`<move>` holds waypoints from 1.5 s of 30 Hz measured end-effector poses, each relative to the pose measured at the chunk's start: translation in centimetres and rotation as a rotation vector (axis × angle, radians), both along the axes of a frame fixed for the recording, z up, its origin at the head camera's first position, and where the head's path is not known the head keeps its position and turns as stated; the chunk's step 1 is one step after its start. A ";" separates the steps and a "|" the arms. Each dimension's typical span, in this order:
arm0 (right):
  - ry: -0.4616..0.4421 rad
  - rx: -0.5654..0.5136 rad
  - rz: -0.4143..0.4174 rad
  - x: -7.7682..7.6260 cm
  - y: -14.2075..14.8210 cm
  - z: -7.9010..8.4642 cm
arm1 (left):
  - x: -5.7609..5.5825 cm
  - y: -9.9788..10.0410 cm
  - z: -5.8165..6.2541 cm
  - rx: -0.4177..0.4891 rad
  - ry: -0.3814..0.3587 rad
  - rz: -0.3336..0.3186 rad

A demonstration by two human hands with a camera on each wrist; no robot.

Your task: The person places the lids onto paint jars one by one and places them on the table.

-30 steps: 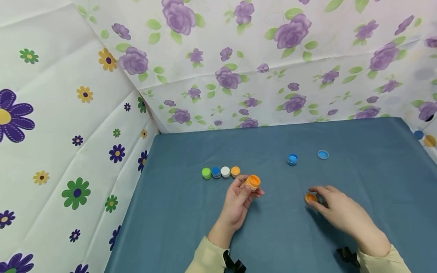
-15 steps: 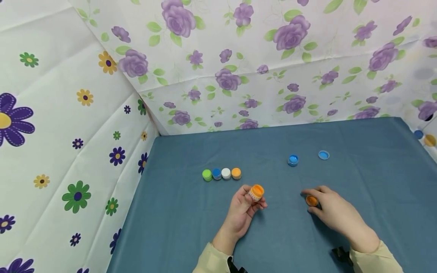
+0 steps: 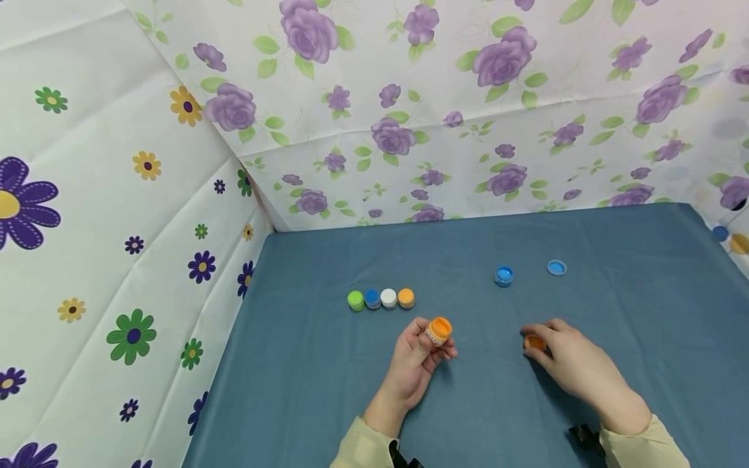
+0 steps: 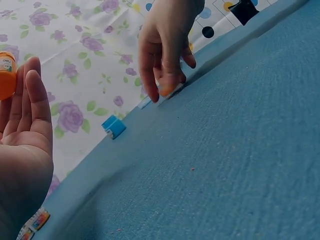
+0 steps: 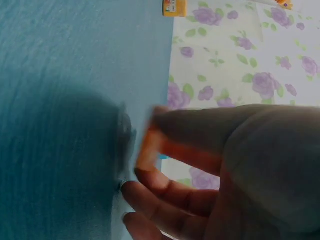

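Note:
In the head view my left hand (image 3: 407, 374) holds a small orange paint jar (image 3: 439, 330) without its lid, tilted so that the orange paint shows at its mouth. The same jar (image 4: 7, 75) appears at the left edge of the left wrist view, with a white label on its side. Farther right, my right hand (image 3: 576, 361) pinches an orange lid (image 3: 535, 343) between thumb and fingers, close over the tablecloth. From the right wrist, the lid (image 5: 149, 147) is seen edge-on and blurred, partly covered by the thumb.
Behind the hands stand an uncovered blue paint jar (image 3: 503, 277) and its likely blue lid (image 3: 556, 268), inner side up. A row of closed jars sits left of them: green (image 3: 355, 300), blue (image 3: 372, 299), white (image 3: 389, 298) and orange (image 3: 406, 298). Flowered cloth (image 3: 328, 97) hangs behind.
My left hand has come slightly nearer to me with the orange jar. My right wrist has shifted a little left, while its fingers stay around the orange lid near the tablecloth.

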State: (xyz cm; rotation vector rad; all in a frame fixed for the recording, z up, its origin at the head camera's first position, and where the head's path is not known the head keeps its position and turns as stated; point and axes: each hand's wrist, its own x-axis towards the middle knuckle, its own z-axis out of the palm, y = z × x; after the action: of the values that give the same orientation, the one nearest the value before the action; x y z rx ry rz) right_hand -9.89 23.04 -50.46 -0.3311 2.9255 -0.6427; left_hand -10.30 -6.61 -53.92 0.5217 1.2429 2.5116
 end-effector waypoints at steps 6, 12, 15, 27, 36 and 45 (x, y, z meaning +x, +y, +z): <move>-0.033 -0.121 -0.055 -0.1 -0.5 1.5 | -0.3 0.2 0.3 0.003 0.004 0.006; 0.052 -0.310 -0.088 0.2 -1.9 3.7 | -0.5 0.7 0.8 0.000 -0.008 0.020; 0.070 -0.407 -0.083 0.7 -2.8 4.7 | -0.5 1.2 1.0 0.006 -0.015 0.027; 0.124 -0.648 0.123 1.6 -6.5 5.1 | -0.3 2.2 0.1 0.034 0.047 -0.026; 0.192 -0.672 0.135 1.7 -7.9 4.8 | -0.1 2.7 -0.5 -0.017 0.044 -0.026; 0.249 -0.554 0.204 1.7 -7.9 4.9 | 0.0 2.8 -0.5 -0.017 0.029 -0.040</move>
State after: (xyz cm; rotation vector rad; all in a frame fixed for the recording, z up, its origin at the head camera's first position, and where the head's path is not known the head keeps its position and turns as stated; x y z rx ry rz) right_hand -8.14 15.18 -45.58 -0.8038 2.8171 -1.4631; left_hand -10.33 -3.79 -54.42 0.5758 1.2504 2.4672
